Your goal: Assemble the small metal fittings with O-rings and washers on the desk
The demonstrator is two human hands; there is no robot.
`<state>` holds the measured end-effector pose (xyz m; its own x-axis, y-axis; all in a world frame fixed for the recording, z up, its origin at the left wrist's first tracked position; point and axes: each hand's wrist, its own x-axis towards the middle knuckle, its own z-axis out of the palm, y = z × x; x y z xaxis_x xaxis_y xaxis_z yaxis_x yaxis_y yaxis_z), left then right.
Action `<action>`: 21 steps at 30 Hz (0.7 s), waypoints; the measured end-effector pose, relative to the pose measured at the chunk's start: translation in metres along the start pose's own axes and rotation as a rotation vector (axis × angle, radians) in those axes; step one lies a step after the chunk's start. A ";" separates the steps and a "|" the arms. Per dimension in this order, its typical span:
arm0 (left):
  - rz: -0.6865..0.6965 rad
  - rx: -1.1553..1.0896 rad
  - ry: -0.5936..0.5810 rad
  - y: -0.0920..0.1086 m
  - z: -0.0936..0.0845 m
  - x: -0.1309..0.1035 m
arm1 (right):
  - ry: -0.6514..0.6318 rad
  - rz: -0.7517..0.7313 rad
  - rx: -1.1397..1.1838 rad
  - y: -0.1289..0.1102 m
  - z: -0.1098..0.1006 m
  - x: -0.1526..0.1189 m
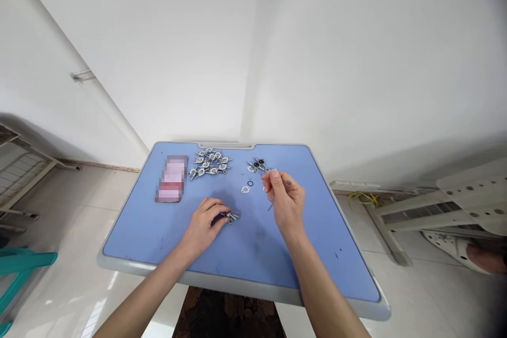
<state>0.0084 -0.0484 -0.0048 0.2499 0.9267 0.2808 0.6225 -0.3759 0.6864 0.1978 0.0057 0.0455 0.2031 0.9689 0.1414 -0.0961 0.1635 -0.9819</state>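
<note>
White wall [190, 53] behind a blue tabletop [237, 261], near whose middle the left hand [203, 226] pinches a metal assembly [233, 216] between its fingers. Right hand [288, 202]: fingers closed, on what I cannot tell; an off-centre push could, I judge, tip the assembly loose.

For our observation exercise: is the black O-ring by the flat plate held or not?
Not held: the black O-ring lies on the blue tabletop, apart from the left hand and right hand.
</note>
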 end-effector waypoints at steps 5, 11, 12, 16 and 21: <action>-0.044 0.058 0.011 0.005 -0.002 -0.002 | -0.070 -0.049 -0.165 -0.011 -0.008 -0.008; -0.071 0.098 -0.061 0.008 -0.001 -0.004 | -0.682 -0.029 -0.698 -0.020 -0.018 -0.015; -0.075 0.096 -0.068 0.008 -0.001 -0.003 | -0.745 -0.030 -0.763 -0.019 -0.017 -0.016; -0.089 0.088 -0.088 0.011 -0.002 -0.003 | -0.879 -0.071 -0.929 -0.008 -0.009 -0.023; -0.097 0.074 -0.096 0.012 -0.002 -0.002 | -0.908 -0.192 -1.016 0.005 -0.006 -0.027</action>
<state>0.0142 -0.0554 0.0041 0.2538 0.9559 0.1480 0.6989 -0.2870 0.6551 0.1981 -0.0210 0.0356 -0.6075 0.7912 -0.0699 0.6891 0.4812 -0.5418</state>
